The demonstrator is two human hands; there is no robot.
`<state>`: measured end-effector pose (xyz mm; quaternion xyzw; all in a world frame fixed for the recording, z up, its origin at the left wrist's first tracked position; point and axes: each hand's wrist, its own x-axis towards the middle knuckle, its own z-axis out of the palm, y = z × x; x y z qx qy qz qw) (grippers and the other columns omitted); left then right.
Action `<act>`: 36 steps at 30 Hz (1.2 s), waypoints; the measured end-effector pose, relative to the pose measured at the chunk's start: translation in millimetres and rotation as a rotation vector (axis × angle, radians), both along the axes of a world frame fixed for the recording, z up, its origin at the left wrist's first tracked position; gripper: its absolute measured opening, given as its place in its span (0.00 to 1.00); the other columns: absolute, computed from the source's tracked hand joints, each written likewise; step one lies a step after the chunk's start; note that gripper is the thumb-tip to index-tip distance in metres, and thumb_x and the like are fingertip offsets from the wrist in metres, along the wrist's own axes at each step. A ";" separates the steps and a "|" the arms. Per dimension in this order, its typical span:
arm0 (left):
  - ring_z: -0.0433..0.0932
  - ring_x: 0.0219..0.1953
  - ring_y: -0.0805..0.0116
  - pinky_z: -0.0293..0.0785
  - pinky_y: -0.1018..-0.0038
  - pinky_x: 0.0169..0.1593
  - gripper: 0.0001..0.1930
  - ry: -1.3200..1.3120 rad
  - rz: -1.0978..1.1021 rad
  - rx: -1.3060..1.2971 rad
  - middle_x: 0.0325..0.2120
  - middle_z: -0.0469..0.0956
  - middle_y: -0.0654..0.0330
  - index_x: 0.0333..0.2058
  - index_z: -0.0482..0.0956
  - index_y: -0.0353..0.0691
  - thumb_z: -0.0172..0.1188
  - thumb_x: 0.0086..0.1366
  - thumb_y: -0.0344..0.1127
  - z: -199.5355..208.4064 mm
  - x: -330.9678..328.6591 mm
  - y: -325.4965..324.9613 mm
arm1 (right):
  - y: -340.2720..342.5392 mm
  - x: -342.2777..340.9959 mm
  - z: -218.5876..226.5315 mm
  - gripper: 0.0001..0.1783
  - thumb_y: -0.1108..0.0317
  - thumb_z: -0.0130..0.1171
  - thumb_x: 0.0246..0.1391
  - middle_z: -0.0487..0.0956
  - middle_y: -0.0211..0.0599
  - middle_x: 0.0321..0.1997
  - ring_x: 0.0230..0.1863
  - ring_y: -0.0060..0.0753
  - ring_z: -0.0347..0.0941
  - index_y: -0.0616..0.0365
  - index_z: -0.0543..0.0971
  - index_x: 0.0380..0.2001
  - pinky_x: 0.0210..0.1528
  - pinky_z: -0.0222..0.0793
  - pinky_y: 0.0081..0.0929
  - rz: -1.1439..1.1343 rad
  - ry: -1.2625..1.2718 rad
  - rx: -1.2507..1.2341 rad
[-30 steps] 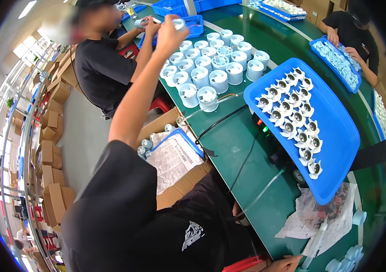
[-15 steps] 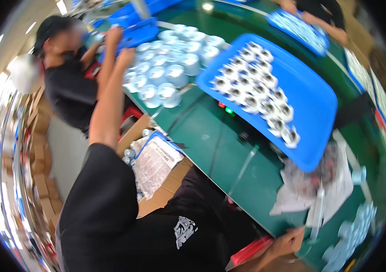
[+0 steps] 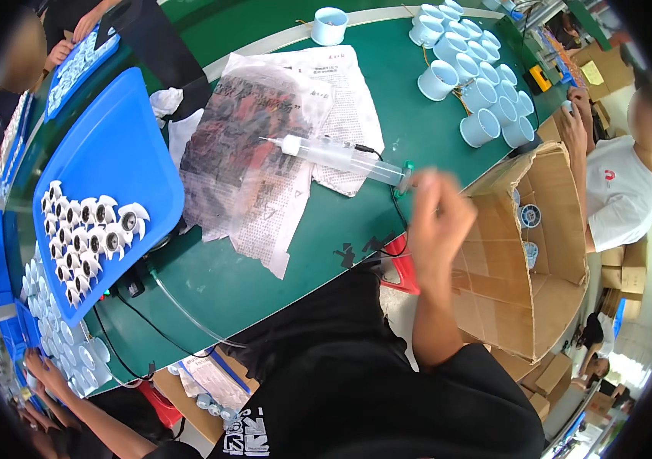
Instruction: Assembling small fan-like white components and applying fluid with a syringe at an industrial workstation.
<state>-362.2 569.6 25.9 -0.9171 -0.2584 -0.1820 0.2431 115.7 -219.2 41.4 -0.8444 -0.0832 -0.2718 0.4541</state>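
The head view shows the right hand [image 3: 441,218] right of center, fingers curled, just beside the rear end of a clear syringe [image 3: 337,157]; whether they touch, I cannot tell. The syringe lies at the center over printed paper [image 3: 261,222] on the green table [image 3: 330,233]. The left hand [image 3: 44,372] is at the lower left, near light blue cups [image 3: 73,356]; its grip cannot be made out. A blue tray [image 3: 131,145] with white impellers [image 3: 81,241] sits at left.
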 end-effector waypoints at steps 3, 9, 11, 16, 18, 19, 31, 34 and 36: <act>0.69 0.57 0.54 0.61 0.68 0.61 0.18 -0.263 0.112 -0.239 0.54 0.71 0.48 0.53 0.70 0.28 0.51 0.65 0.27 34.0 -25.0 -2.9 | -17.9 49.1 16.8 0.14 0.66 0.54 0.58 0.79 0.49 0.25 0.24 0.45 0.77 0.68 0.75 0.41 0.29 0.71 0.37 -0.337 0.168 -0.029; 0.71 0.53 0.61 0.65 0.71 0.57 0.16 -0.542 -0.021 -0.378 0.50 0.75 0.50 0.50 0.75 0.31 0.48 0.71 0.35 89.1 196.9 -298.6 | -64.3 101.8 -12.1 0.15 0.67 0.56 0.56 0.81 0.57 0.31 0.32 0.52 0.80 0.70 0.77 0.40 0.35 0.74 0.41 -0.604 0.345 -0.181; 0.72 0.51 0.60 0.62 0.69 0.59 0.13 -0.763 -0.101 -0.692 0.47 0.75 0.52 0.46 0.77 0.33 0.49 0.69 0.34 81.1 251.9 -414.7 | -39.6 95.2 3.5 0.13 0.67 0.57 0.55 0.80 0.56 0.28 0.28 0.48 0.80 0.69 0.78 0.35 0.32 0.73 0.38 -0.540 0.372 -0.071; 0.73 0.50 0.53 0.67 0.61 0.56 0.11 -0.365 -0.780 -1.322 0.44 0.77 0.53 0.38 0.78 0.38 0.61 0.53 0.26 58.8 337.0 -559.2 | -7.8 46.0 34.9 0.09 0.71 0.58 0.56 0.77 0.47 0.20 0.19 0.37 0.74 0.67 0.77 0.35 0.25 0.68 0.32 -0.377 0.188 -0.059; 0.70 0.55 0.49 0.65 0.59 0.59 0.29 -0.228 -0.953 -1.209 0.51 0.73 0.51 0.52 0.73 0.37 0.69 0.48 0.27 59.2 365.8 -582.5 | 3.7 8.8 54.8 0.05 0.79 0.56 0.52 0.77 0.45 0.24 0.23 0.41 0.74 0.66 0.77 0.34 0.27 0.68 0.32 -0.102 0.187 -0.135; 0.69 0.56 0.47 0.64 0.58 0.59 0.33 -0.221 -0.925 -1.194 0.52 0.72 0.51 0.55 0.69 0.37 0.70 0.48 0.28 63.3 379.9 -596.5 | 2.8 -3.7 53.8 0.06 0.82 0.56 0.50 0.77 0.44 0.27 0.25 0.42 0.74 0.65 0.77 0.33 0.28 0.69 0.33 0.052 0.138 -0.183; 0.78 0.43 0.50 0.71 0.62 0.47 0.28 -0.120 -0.833 -1.304 0.39 0.77 0.46 0.47 0.68 0.33 0.68 0.51 0.41 45.5 483.1 -611.6 | 25.0 -29.0 -22.5 0.23 0.65 0.43 0.66 0.74 0.51 0.53 0.49 0.41 0.75 0.69 0.63 0.59 0.43 0.75 0.31 0.585 0.777 1.247; 0.77 0.43 0.47 0.71 0.61 0.47 0.29 0.066 -0.824 -1.307 0.39 0.77 0.44 0.47 0.67 0.32 0.67 0.49 0.41 42.1 496.8 -623.2 | 25.2 -24.7 -30.9 0.23 0.66 0.42 0.65 0.72 0.48 0.55 0.55 0.39 0.72 0.67 0.62 0.60 0.47 0.73 0.36 0.566 0.756 1.393; 0.76 0.43 0.46 0.71 0.60 0.47 0.30 0.123 -0.842 -1.225 0.39 0.76 0.43 0.47 0.67 0.31 0.67 0.48 0.40 44.9 493.6 -626.8 | 22.5 -22.0 -35.5 0.21 0.67 0.42 0.65 0.72 0.44 0.54 0.55 0.37 0.71 0.64 0.64 0.58 0.48 0.73 0.38 0.660 0.795 1.588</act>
